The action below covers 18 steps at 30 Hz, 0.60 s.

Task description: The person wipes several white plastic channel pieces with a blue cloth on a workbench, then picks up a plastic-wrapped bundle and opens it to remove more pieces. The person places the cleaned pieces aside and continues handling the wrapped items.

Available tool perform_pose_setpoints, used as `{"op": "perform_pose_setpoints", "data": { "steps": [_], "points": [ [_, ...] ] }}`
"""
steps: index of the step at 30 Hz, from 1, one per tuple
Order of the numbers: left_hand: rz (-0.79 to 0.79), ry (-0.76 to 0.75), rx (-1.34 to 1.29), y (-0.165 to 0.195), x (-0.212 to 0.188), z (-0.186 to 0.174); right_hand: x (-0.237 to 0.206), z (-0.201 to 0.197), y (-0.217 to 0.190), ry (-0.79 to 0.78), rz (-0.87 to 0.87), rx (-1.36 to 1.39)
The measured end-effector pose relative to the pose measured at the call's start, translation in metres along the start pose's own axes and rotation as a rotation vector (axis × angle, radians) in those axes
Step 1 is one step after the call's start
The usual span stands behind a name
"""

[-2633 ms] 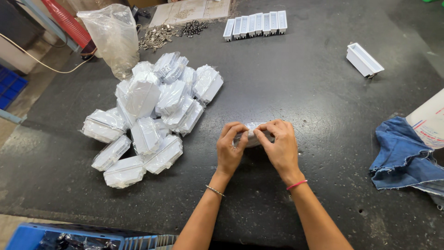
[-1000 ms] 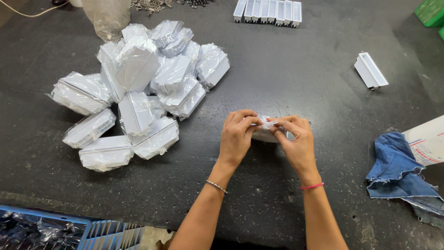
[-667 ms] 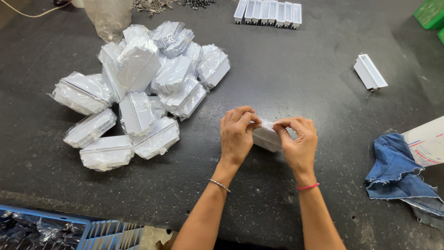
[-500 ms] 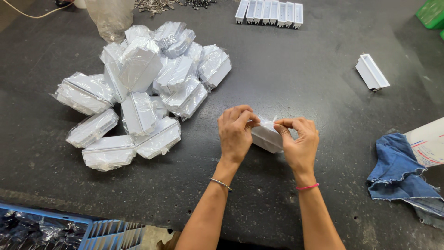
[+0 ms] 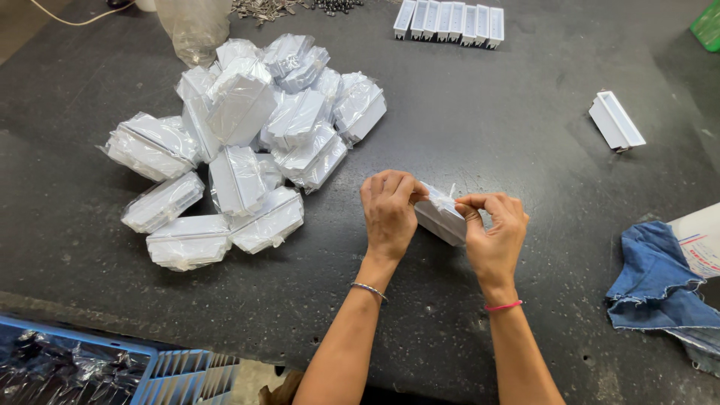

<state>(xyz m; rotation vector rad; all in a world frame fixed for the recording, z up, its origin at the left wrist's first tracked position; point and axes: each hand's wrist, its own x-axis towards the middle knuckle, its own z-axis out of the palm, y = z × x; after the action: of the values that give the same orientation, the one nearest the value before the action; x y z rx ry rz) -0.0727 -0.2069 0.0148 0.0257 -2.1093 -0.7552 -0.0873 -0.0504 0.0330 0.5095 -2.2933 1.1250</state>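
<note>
both hands, left hand (image 5: 388, 214) and right hand (image 5: 493, 232), pinch a wrapped white packet (image 5: 441, 215) on open dark table (image 5: 480, 112), now tilted versus a second ago.

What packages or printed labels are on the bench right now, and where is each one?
Wrapped packet: held between left hand and right hand, white block in clear film.
Pile of wrapped packets: left of the hands, white blocks in clear plastic.
Clear bag: top left, upright, see-through.
Printed sheet: right edge, white with red and blue print, beside blue cloth.
</note>
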Motion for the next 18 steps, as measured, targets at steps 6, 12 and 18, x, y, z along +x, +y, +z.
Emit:
{"op": "perform_pose_setpoints", "data": {
  "steps": [6,12,18],
  "points": [
    [0.010,0.012,0.026,-0.0033,-0.0007,0.0021,-0.0011,0.0015,0.0005,0.005,-0.005,-0.013],
    [0.005,-0.008,0.031,-0.0046,-0.0025,0.0020,-0.0022,0.0028,0.0027,0.010,-0.039,-0.039],
    [-0.033,-0.093,-0.125,-0.0057,-0.0056,-0.0015,0.0006,-0.0012,0.0046,-0.073,-0.054,0.032]
  ]
}}
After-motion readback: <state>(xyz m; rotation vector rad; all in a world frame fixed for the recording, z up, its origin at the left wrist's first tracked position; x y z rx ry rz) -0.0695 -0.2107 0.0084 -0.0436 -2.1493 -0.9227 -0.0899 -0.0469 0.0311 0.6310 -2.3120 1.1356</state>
